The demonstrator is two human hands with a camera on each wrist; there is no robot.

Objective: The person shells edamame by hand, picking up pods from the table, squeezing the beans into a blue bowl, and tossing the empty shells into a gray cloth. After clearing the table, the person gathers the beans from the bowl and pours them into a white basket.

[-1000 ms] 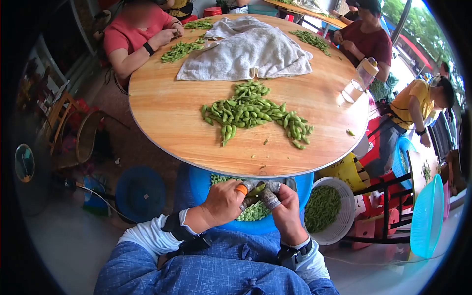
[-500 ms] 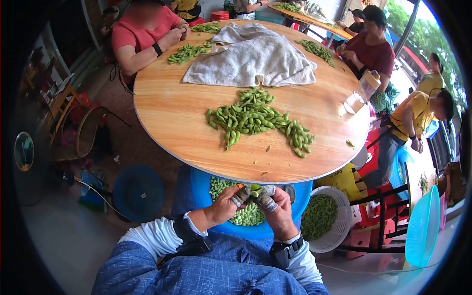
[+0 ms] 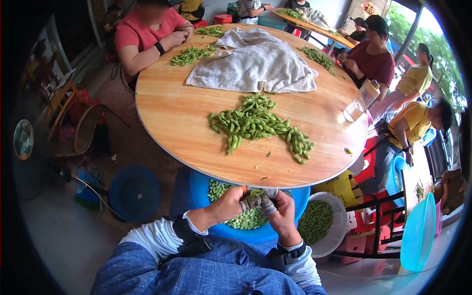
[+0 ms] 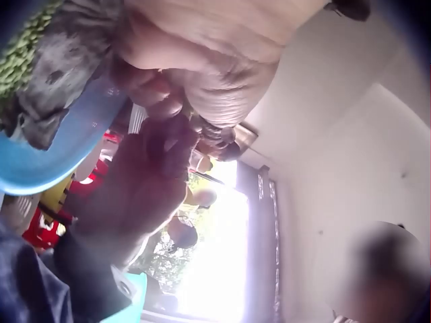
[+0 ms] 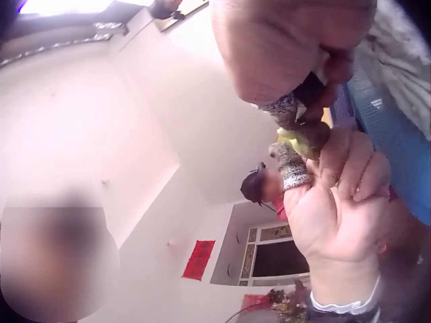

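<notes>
Both my hands meet over a blue basin (image 3: 282,196) of shelled green beans (image 3: 248,219), just under the near rim of the round wooden table (image 3: 172,118). My left hand (image 3: 231,202) and right hand (image 3: 275,209), fingertips wrapped in grey cloth, pinch one green edamame pod (image 3: 255,192) between them. The right wrist view shows the pod (image 5: 302,138) as a yellow-green bit squeezed between wrapped fingers (image 5: 288,168). A heap of edamame pods (image 3: 255,123) lies on the table ahead.
A grey towel (image 3: 255,61) lies at the table's far side. A white basket of pods (image 3: 322,223) stands right of the basin. Other people sit around the table with smaller pod piles (image 3: 189,54). A blue stool (image 3: 132,191) is at left, a cup (image 3: 353,110) at right.
My hands have kept working the same pod over the basin, drawing slightly closer to the table rim. The head view has shifted a little upward.
</notes>
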